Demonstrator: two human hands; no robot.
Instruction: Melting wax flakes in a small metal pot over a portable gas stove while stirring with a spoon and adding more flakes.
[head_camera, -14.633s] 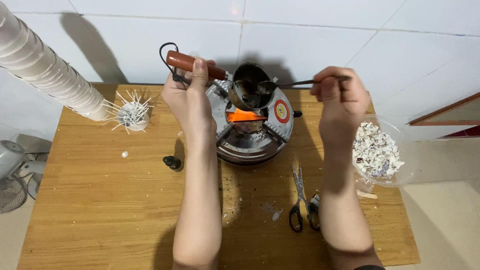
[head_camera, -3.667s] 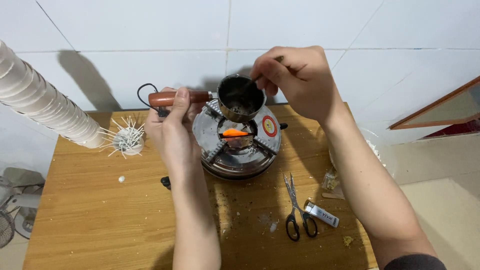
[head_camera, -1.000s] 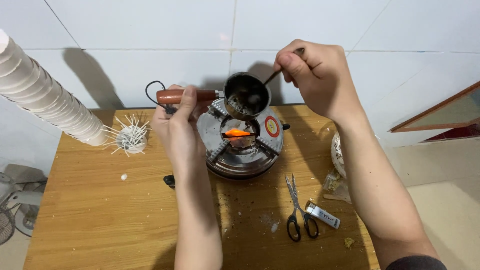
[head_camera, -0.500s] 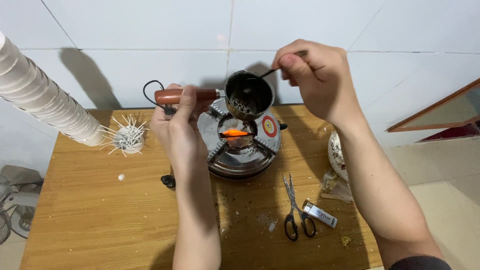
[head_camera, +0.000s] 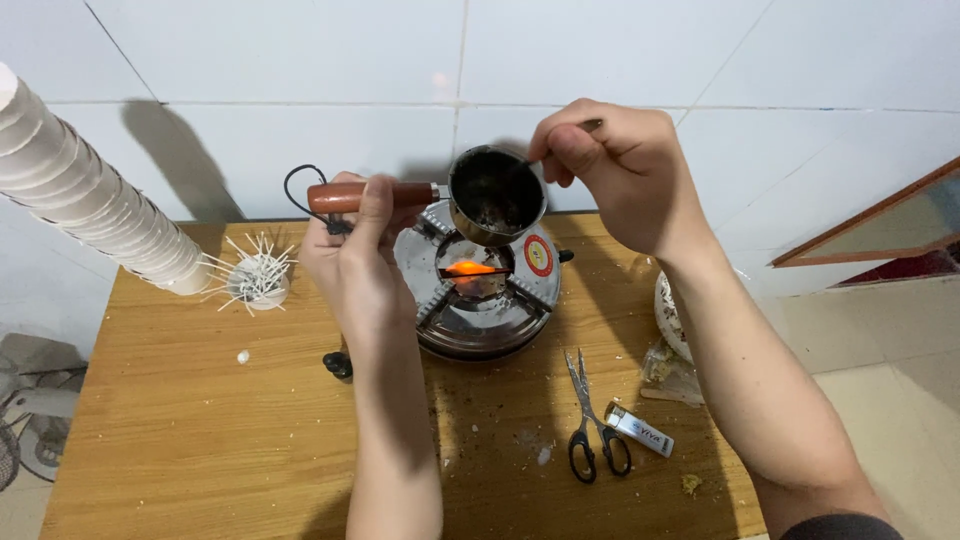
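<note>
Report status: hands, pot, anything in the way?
Left hand gripping small pot handle above lit burner. Right hand holding spoon in pot. Nothing in the way.

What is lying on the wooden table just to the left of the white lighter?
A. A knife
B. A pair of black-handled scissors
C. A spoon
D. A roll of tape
B. The black-handled scissors lie flat on the table, blades pointing away from the person, right beside the white lighter, in front of the round metal stove.
</note>
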